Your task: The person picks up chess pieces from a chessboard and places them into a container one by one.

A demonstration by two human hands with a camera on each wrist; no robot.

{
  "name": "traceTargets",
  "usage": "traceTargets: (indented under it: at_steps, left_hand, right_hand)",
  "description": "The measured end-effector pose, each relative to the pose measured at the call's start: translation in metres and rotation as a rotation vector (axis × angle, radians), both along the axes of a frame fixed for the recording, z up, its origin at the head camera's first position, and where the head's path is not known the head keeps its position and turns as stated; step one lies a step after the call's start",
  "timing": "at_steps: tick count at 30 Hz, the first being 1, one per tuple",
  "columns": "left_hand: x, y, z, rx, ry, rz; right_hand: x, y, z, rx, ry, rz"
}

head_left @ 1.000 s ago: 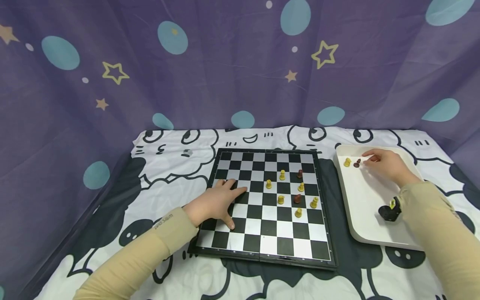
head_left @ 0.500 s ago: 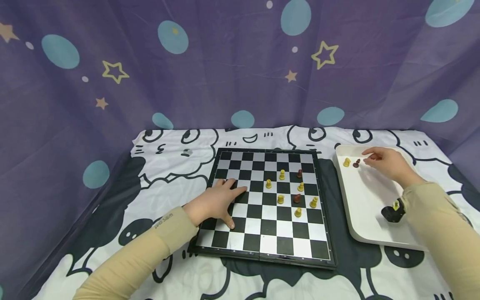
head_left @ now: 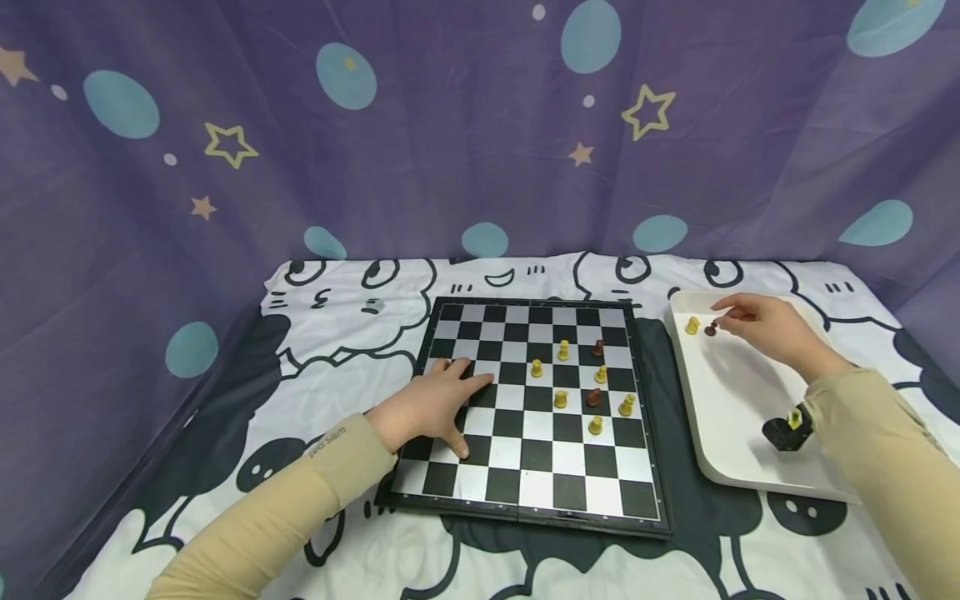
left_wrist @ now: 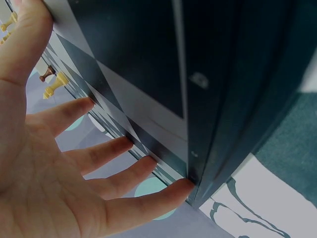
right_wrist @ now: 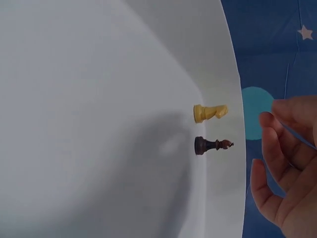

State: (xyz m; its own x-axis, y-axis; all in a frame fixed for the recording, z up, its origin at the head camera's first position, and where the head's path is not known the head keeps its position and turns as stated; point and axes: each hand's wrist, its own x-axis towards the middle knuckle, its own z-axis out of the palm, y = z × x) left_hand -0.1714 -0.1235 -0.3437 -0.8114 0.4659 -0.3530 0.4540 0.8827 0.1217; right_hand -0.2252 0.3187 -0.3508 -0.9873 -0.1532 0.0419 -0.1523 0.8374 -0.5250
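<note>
My left hand [head_left: 435,404] rests with spread fingers on the left side of the chessboard [head_left: 537,454]. In the left wrist view, its fingertips [left_wrist: 121,144] touch the squares and edge. Several yellow pieces, including a pawn [head_left: 596,425], and two dark red pieces, one a pawn [head_left: 594,397], stand on the board's right half. Over the white tray [head_left: 720,417], my right hand [head_left: 772,329] hovers with bent fingers and holds nothing. Its fingertips overlap the top of a dark red bishop [right_wrist: 213,145] in the head view. A yellow knight [right_wrist: 210,113] stands beside the bishop.
A black wrist camera [head_left: 787,429] hangs under the right sleeve. The cartoon-print cloth [head_left: 360,333] lies under the board and tray. Behind rises a purple curtain [head_left: 450,167]. The tray's raised rim [head_left: 693,425] faces the board's right edge.
My right hand has shifted slightly left, bringing its fingertips over the dark red bishop. The left hand stays in place on the board.
</note>
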Motion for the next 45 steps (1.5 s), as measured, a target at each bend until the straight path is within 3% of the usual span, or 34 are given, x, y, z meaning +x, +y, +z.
traceTargets:
  at_steps: [19, 30, 45]
  left_hand:
    - [0.0, 0.0, -0.001, 0.0, -0.001, 0.008]
    - [0.0, 0.0, -0.001, -0.003, -0.002, 0.009]
    - [-0.002, -0.002, -0.002, -0.011, -0.003, -0.005]
  right_hand:
    - [0.024, -0.022, 0.008, -0.048, 0.105, 0.139]
    - [0.033, -0.042, 0.017, -0.019, 0.123, 0.205]
    - [0.046, -0.079, 0.031, 0.034, 0.044, 0.292]
